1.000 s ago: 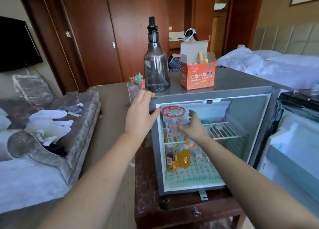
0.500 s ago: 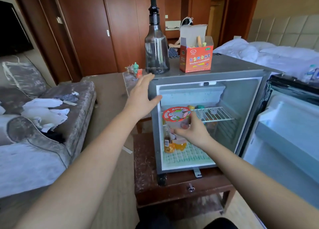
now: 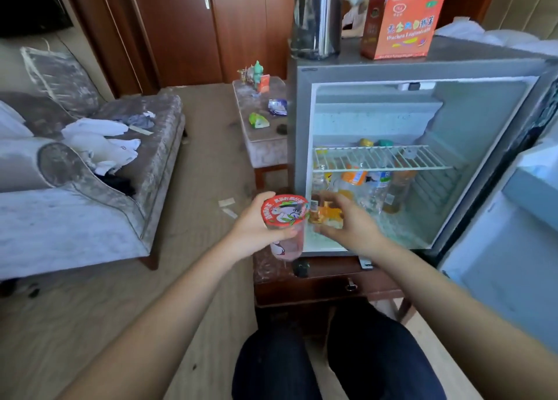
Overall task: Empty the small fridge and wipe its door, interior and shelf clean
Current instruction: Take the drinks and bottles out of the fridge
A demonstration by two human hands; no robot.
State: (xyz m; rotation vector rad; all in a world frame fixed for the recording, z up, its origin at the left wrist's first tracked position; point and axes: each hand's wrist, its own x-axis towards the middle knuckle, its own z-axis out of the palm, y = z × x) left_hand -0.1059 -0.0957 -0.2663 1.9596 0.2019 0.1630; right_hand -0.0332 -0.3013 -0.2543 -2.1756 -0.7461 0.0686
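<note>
On the left, the sofa [image 3: 90, 212] and the littered stool [image 3: 262, 155] play no part yet.

The change is at the middle. The cup [image 3: 285, 212], half a second ago in the right hand at the fridge mouth, is now clear of the fridge [image 3: 302, 128] and in the left hand [image 3: 253, 230]. That hand has left the fridge's top corner, and its grip is clamped round the cup just under the red lid. The cup hangs in the air over the desk [image 3: 332, 288] edge, just left of the opening. So one item is out and needs setting down, probably on the stool or the desk.

The freed right hand [image 3: 356, 230] is back at the lower left of the interior. Its fingers curve about a small amber bottle [image 3: 327, 215], but blur hides whether that grip has closed.

Emptying has hardly begun, I judge. Several bottles [image 3: 377, 185] stand under the wire shelf [image 3: 380, 158], two caps poke up behind it, and no wiping can start.

Hard to read:
- the bottle labels are smeared, and the count at the back is unsure;
- the spray bottle [image 3: 317, 22] and box [image 3: 404, 28] on top are cut off by the frame;
- the open door [image 3: 513, 248] runs off the right edge, so its pockets are mostly unseen;
- no cloth is plainly in view.
</note>
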